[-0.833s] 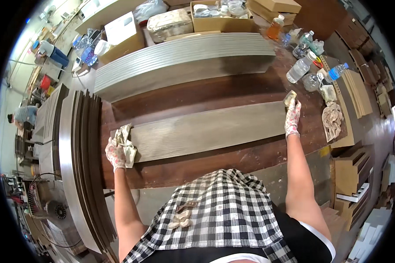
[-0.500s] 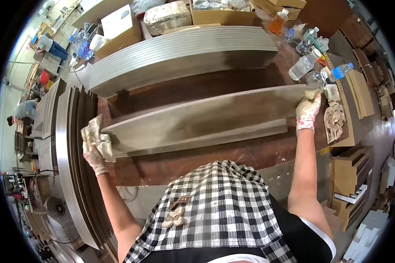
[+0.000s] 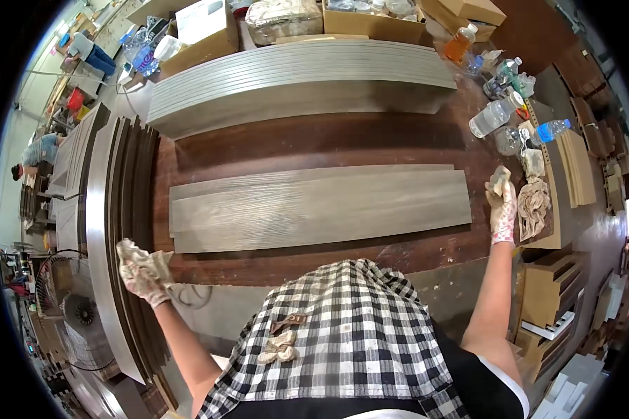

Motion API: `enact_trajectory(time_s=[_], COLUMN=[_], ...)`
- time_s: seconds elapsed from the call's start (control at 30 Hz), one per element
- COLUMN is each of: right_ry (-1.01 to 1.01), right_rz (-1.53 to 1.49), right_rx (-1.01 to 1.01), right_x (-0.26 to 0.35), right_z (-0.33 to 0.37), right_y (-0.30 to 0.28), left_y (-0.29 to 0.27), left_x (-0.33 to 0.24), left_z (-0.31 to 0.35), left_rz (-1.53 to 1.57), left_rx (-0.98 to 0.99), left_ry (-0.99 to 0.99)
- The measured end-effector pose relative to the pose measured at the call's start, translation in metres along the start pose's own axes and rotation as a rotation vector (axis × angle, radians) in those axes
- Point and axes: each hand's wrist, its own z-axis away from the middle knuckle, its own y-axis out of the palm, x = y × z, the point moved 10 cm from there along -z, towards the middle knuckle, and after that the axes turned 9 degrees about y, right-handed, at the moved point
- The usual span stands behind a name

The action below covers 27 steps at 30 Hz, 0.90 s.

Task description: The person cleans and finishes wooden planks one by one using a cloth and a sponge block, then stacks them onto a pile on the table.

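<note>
A long grey-brown wood-grain board [image 3: 321,206] lies flat on the dark red-brown table [image 3: 258,143], its sheen brightest left of centre. The edge of a second board shows from under it. My left hand [image 3: 151,295], in a spotted light glove, grips a crumpled, stained rag [image 3: 143,267] off the table's left front corner, away from the boards. Past their right end, my right hand [image 3: 503,213], gloved the same way, is closed on a small wadded cloth [image 3: 499,180]. Neither hand touches a board.
A stack of grey boards [image 3: 300,73] stands behind. Bottles [image 3: 493,117] and a crumpled cloth [image 3: 534,209] line the right side. Upright panels [image 3: 115,237] and a fan [image 3: 77,307] stand left. Cartons [image 3: 210,42] sit at the back; two people work far left.
The tilted board has come down flat onto the other one, and both hands have let go of it. My left hand moved outward and nearer; my right hand moved nearer and slightly right.
</note>
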Motion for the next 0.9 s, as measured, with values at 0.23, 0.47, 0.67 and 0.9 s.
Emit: enact_trajectory(time_s=[0.23, 0.47, 0.67, 0.9], right_ry=[-0.505, -0.654, -0.742, -0.918], right_rz=[0.98, 1.197, 1.168, 1.023], right_rx=[0.39, 0.618, 0.816, 1.03], right_x=[0.013, -0.044, -0.093, -0.157], right_z=[0.079, 0.126, 0.189, 0.29], right_y=[0.217, 0.34, 0.451, 0.612], left_y=[0.175, 0.199, 0.181, 0.17], left_x=[-0.043, -0.011, 0.0, 0.017], left_z=[0.069, 0.152, 0.16, 0.167], left_rz=[-0.814, -0.532, -0.447, -0.357], left_rx=[0.741, 0.898, 0.935, 0.988], left_ry=[0.312, -0.099, -0.097, -0.214])
